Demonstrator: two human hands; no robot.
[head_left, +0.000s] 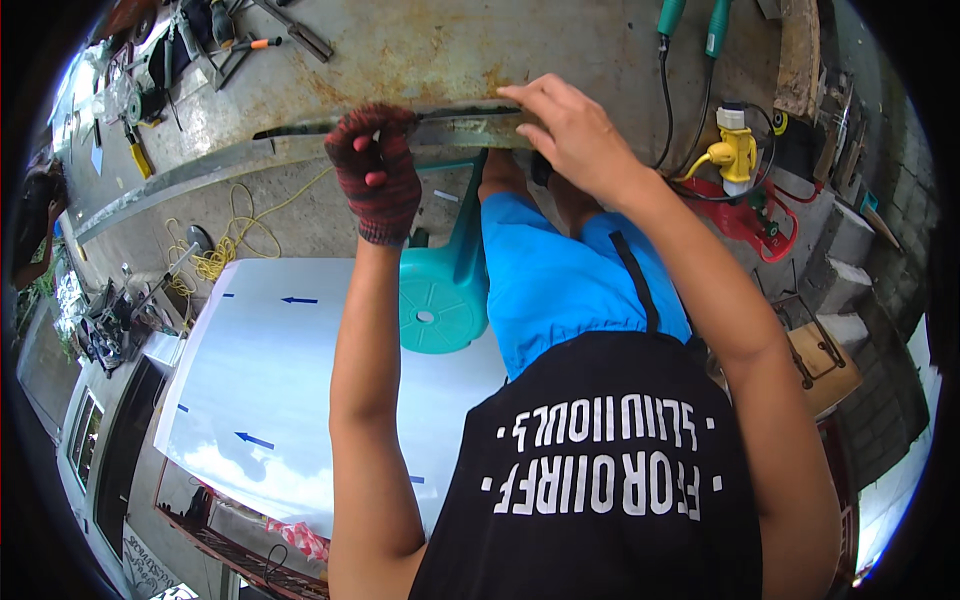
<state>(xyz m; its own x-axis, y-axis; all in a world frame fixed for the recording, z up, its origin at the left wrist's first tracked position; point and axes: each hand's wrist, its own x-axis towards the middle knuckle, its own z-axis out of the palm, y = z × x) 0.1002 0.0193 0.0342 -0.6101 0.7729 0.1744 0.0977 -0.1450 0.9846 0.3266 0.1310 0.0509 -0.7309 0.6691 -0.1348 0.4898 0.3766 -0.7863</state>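
My left hand, in a red and black knit glove with bare fingertips showing, is closed around a long thin dark strip at the near edge of the metal worktable. The strip runs out past the glove on both sides along that edge; its exact kind is unclear. My right hand is bare. Its thumb and index finger are stretched out and apart, close to the strip's right end. Whether they touch it I cannot tell.
A teal plastic stool stands below the table edge. To the right are green-handled cabled tools, a yellow plug connector and a red stand. Hand tools lie at the far left. Yellow cord is on the floor.
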